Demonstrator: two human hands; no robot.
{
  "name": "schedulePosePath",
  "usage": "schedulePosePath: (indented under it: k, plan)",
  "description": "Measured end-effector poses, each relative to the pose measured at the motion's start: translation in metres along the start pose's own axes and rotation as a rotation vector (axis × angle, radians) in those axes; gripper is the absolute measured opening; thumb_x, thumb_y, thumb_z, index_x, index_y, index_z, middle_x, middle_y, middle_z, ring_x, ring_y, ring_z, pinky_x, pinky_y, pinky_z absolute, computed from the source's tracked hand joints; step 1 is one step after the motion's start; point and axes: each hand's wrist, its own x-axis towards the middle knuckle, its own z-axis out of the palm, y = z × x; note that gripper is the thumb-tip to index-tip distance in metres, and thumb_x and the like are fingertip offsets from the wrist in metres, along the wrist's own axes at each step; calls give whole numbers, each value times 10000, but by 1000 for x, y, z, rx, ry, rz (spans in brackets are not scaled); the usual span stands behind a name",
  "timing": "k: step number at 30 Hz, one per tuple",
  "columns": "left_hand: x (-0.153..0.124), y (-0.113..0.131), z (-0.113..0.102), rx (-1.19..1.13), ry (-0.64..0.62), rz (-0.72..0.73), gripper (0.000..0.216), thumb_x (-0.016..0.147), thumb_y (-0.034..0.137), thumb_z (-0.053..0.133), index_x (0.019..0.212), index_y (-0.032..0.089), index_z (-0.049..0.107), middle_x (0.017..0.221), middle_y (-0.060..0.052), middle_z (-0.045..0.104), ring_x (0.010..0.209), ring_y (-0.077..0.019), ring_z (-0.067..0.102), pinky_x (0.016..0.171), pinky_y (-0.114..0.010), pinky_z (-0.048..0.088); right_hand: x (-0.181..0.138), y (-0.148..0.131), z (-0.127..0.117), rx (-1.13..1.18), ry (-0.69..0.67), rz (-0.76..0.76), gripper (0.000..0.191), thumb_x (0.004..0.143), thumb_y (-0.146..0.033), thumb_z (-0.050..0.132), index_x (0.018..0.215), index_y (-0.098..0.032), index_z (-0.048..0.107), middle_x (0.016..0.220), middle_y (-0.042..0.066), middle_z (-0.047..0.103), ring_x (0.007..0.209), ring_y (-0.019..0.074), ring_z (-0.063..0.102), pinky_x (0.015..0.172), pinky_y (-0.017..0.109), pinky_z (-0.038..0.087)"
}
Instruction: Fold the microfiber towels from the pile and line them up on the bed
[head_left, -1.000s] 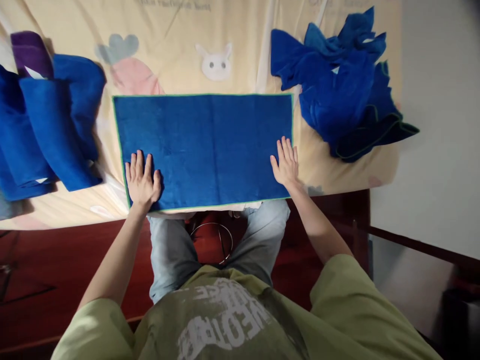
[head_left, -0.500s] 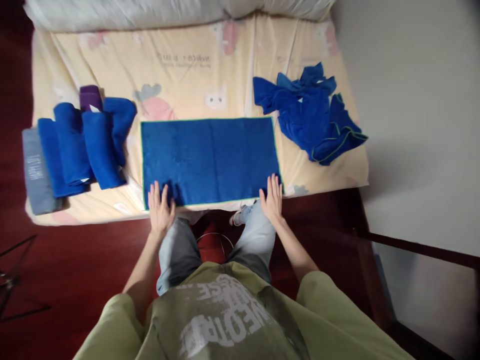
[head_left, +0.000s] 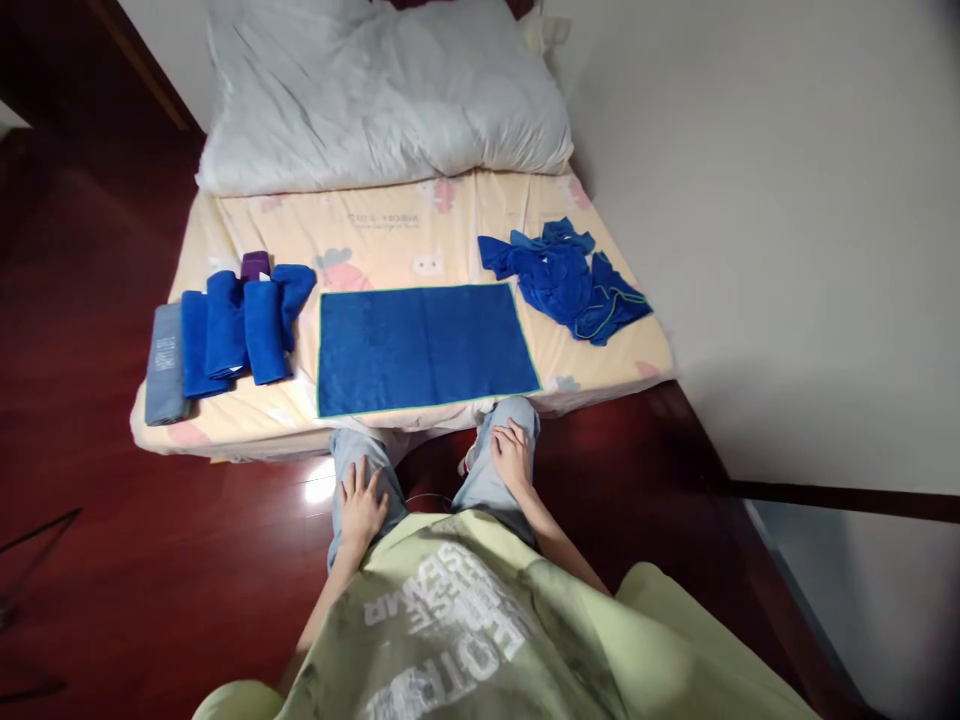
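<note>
A blue towel (head_left: pixel 427 348) with a thin green edge lies spread flat near the front of the bed. My left hand (head_left: pixel 362 502) rests on my left thigh, fingers spread and nothing held. On my right knee lies my right hand (head_left: pixel 511 455), its fingers stretched out and bare of any object. Both hands are apart from the towel. To the left stand several rolled blue towels (head_left: pixel 264 335), a grey roll (head_left: pixel 165 365) with pale lettering and a purple roll (head_left: pixel 255 266). A crumpled heap of blue towels (head_left: pixel 559 280) lies on the right.
The bed (head_left: pixel 247 425) has a cream sheet with pink and grey prints. A bulky white quilt (head_left: pixel 382 110) fills its far end. A pale wall (head_left: pixel 787 250) borders the right side, and dark red floor (head_left: pixel 240 570) surrounds the front. Thin black legs (head_left: pixel 37 530) stand at the left.
Both hands have left the towel's front corners and moved back onto my legs. The towel stays flat. My view has tilted up, showing more of the quilt.
</note>
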Motion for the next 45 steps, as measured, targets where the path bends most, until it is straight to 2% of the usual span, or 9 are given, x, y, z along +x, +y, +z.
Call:
schedulePosePath:
  k: [4, 7, 13, 18, 26, 30, 35, 40, 45]
  plan:
    - [-1, 1, 1, -8, -21, -17, 530, 981, 325, 518, 1497, 226, 582, 1734, -101, 232, 1605, -366, 178, 1269, -591, 237, -9, -8, -1, 65, 20, 38, 306, 992, -314, 530, 875, -187, 782, 1035, 139, 790, 1344, 324, 560, 1185, 518, 359]
    - [-2, -1, 3, -9, -35, -8, 534, 986, 328, 511, 1508, 232, 570, 1740, -98, 212, 1608, -362, 167, 1267, -586, 238, -13, -19, 5, 247, 89, 167, 334, 965, -410, 581, 781, -172, 726, 900, 148, 775, 1097, 320, 684, 1102, 502, 430]
    - [-2, -6, 5, -4, -36, 8, 535, 1000, 347, 494, 1519, 237, 561, 1745, -91, 197, 1614, -360, 142, 1271, -573, 231, -5, -59, 52, 1103, 143, 598, 360, 821, -383, 753, 1079, -149, 665, 910, 76, 770, 785, 191, 731, 808, 331, 574]
    - [-3, -10, 5, -9, -45, 19, 535, 1005, 352, 494, 1523, 239, 560, 1742, -89, 209, 1613, -364, 139, 1275, -556, 228, 15, -91, 92, 1615, 76, 965, 144, 787, -190, 788, 885, -173, 684, 829, 40, 752, 761, 139, 719, 796, 267, 598]
    - [-4, -3, -1, 19, -48, 29, 519, 996, 318, 503, 1501, 227, 583, 1726, -124, 246, 1604, -374, 175, 1257, -587, 253, 48, -108, 115, 1733, 29, 1032, 63, 850, -147, 702, 865, -203, 677, 815, 2, 737, 771, 114, 708, 835, 239, 597]
    - [8, -1, -22, 58, -94, 31, 463, 958, 265, 553, 1406, 225, 664, 1688, -132, 342, 1556, -386, 307, 1212, -561, 353, 54, -112, 120, 1783, 45, 1018, 80, 832, -171, 729, 886, -207, 682, 846, -9, 741, 808, 111, 712, 899, 243, 584]
    - [101, 3, -106, -151, -492, 202, 355, 1033, 297, 437, 1116, 229, 775, 1066, -98, 781, 1015, -239, 739, 932, -329, 543, 56, -113, 125, 1804, 60, 1059, 151, 799, -204, 797, 921, -211, 709, 943, 27, 770, 901, 145, 740, 948, 304, 595]
    - [264, 57, -196, -18, -214, 238, 380, 1042, 347, 403, 1063, 281, 777, 1044, -89, 778, 1034, -252, 732, 874, -295, 522, 59, -107, 134, 1790, 54, 1077, 260, 749, -306, 878, 949, -223, 734, 1059, 54, 788, 980, 174, 751, 967, 335, 609]
    - [421, 123, -220, 43, -139, 119, 429, 1026, 362, 427, 1360, 284, 683, 1353, -128, 683, 1252, -280, 644, 1033, -353, 498, 56, -94, 146, 1700, 66, 1125, 339, 702, -393, 912, 922, -235, 708, 1039, 52, 795, 973, 203, 767, 948, 359, 623]
